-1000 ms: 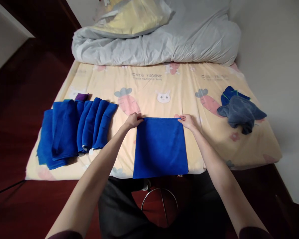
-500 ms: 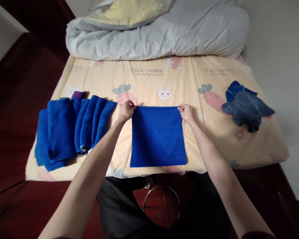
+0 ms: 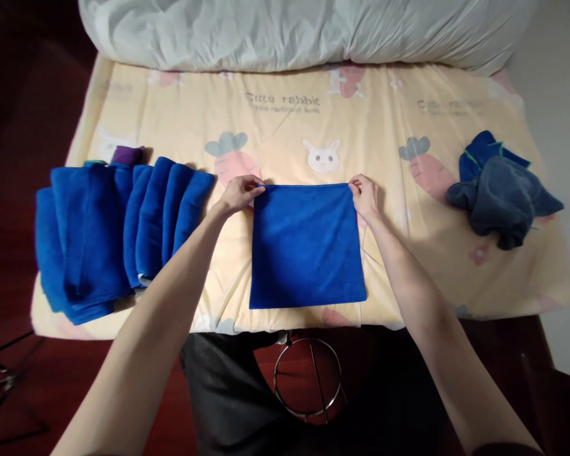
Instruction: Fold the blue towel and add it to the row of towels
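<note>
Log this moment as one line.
left hand: grip on cloth's far left corner | right hand: grip on far right corner | blue cloth: spread flat on bed

Your left hand (image 3: 242,193) and right hand (image 3: 365,195) pinch the blue cloth's (image 3: 308,247) far corners — folded blue cloths (image 3: 92,234) lie left of your grip.

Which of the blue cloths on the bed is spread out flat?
The square blue cloth between the left hand and right hand; the other blue cloths at left are folded or layered together.
</note>
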`<state>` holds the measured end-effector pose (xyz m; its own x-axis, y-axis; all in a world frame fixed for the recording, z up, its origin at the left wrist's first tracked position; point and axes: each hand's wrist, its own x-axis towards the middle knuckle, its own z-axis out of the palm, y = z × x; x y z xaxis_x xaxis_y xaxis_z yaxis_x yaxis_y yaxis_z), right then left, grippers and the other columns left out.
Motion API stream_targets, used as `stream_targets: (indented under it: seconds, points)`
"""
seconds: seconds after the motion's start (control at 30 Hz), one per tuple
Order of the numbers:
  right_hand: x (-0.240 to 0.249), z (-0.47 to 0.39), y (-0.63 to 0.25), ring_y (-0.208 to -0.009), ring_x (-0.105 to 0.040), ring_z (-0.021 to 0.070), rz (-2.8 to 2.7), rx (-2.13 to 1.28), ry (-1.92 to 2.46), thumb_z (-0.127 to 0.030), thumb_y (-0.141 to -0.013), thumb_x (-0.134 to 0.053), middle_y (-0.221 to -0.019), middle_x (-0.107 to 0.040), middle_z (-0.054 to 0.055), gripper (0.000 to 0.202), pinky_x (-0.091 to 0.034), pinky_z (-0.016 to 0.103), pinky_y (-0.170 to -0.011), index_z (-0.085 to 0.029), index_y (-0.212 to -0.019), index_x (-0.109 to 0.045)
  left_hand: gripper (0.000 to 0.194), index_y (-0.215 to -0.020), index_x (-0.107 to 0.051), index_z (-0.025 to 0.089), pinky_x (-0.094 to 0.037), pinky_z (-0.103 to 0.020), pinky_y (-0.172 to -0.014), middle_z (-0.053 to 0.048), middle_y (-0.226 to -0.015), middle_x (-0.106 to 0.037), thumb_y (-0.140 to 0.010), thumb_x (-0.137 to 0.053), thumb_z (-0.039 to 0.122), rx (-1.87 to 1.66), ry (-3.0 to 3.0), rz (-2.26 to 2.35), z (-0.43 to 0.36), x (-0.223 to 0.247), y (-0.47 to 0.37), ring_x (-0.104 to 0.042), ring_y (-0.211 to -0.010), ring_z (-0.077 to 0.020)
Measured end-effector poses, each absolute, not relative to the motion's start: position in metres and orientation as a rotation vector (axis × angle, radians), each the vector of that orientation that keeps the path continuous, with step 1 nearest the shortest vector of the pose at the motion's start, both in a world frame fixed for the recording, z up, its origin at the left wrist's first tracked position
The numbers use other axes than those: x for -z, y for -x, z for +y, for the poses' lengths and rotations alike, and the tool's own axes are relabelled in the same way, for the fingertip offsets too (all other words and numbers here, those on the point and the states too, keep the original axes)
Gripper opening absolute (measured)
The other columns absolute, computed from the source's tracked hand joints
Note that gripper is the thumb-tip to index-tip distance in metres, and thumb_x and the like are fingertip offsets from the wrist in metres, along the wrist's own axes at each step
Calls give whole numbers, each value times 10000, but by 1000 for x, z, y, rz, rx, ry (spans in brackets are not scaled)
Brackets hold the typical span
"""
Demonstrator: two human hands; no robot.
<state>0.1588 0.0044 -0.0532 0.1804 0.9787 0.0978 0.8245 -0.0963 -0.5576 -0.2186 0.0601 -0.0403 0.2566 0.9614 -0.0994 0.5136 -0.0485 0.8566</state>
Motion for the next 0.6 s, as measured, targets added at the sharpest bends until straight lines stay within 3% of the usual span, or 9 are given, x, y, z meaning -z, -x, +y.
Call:
stream_targets:
  seconds: [0.2, 0.47, 0.6]
  points:
    - [43, 4, -155, -982, -692, 268, -1716, -379, 2033, -222, -984, -506, -1066, -775, 95, 226, -499, 340, -841, -217, -1064, -717, 396, -956, -824, 147, -606, -423, -923, -143, -1053, -805, -676, -858, 426, -672, -1589, 1333, 64, 46, 223, -730, -1061, -325]
    - [31, 15, -144, -931, -660, 252, -1740, -337, 2261, -186, -1011, -497, -1061, -759, 117, 232, -445, 315, -775, -218, -1093, -711, 371, -893, -811, 112, -606, -327, -680, -130, -845, -788, -597, -901, 316, -886, -1327, 1469, 66, 45, 211, -732, -807, -242]
    - [30, 18, -138, -933, -659, 253, -1725, -292, 2290, -232, -1057, -438, -1035, -737, 123, 271, -460, 330, -792, -215, -1173, -682, 330, -855, -786, 130, -566, -286, -563, -96, -762, -752, -619, -892, 335, -883, -1232, 1528, 68, 44, 207, -678, -683, -194]
